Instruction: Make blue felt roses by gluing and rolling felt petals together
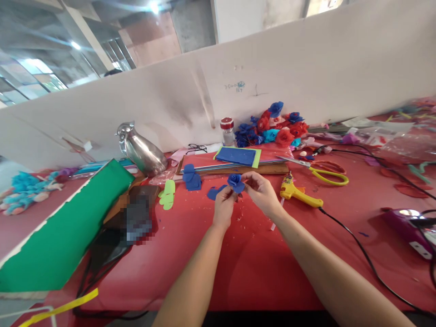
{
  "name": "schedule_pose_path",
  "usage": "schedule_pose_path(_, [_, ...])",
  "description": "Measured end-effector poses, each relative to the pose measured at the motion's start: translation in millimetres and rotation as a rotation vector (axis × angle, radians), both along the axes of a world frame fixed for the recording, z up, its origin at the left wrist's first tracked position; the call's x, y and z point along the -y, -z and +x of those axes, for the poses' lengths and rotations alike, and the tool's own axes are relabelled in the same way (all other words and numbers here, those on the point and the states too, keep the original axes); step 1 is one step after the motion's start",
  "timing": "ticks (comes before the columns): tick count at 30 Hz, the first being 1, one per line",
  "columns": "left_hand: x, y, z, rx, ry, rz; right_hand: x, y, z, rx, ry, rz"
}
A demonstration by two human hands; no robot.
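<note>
Above the red table, a blue craft flower (pixel 235 180) with curled petals is held between my two hands. My left hand (pixel 225 206) has its fingers closed around the flower's underside. The fingers of my right hand (pixel 260 191) pinch the flower's right edge. Just behind my left hand lie loose blue petal pieces (pixel 214 193), partly hidden by it. A stack of blue cut petals (pixel 191 178) sits farther left, beside light green petal pieces (pixel 167 195). To the right of my right hand rests a yellow glue gun (pixel 299 193).
Yellow-handled scissors (pixel 327 175) lie behind the glue gun, whose black cable runs right. Finished flowers (pixel 279 127) and a red-lidded jar (pixel 227 131) stand by the white partition. A steel jug (pixel 141 150), green sheet (pixel 64 231) and blurred dark device (pixel 138 218) are left. A purple power box (pixel 408 229) sits right.
</note>
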State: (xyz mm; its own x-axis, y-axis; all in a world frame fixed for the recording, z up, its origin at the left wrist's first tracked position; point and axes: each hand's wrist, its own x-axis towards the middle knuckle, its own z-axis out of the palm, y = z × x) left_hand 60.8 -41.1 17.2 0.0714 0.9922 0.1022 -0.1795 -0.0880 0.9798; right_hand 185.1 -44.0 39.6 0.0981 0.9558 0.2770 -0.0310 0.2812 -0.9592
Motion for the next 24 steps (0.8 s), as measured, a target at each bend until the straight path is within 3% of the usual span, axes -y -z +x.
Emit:
schedule_pose_path(12, [2.3, -3.0, 0.2, -0.094, -0.051, 0.075, 0.1, -1.9, -1.3, -0.123, 0.010, -0.044])
schedule_pose_path(18, [1.4, -3.3, -0.2, -0.015, -0.132, 0.040, 0.7, 1.4, -2.2, -0.040, 0.014, -0.073])
schedule_pose_path(21, [0.7, -2.4, -0.5, -0.027, -0.143, 0.048, 2.8, 4.1, -5.2, 0.062, 0.095, 0.001])
schedule_pose_path(24, [0.9, -1.6, -1.3, -0.062, -0.136, 0.066, 5.5, 5.1, -7.7, 0.225, 0.276, 0.221])
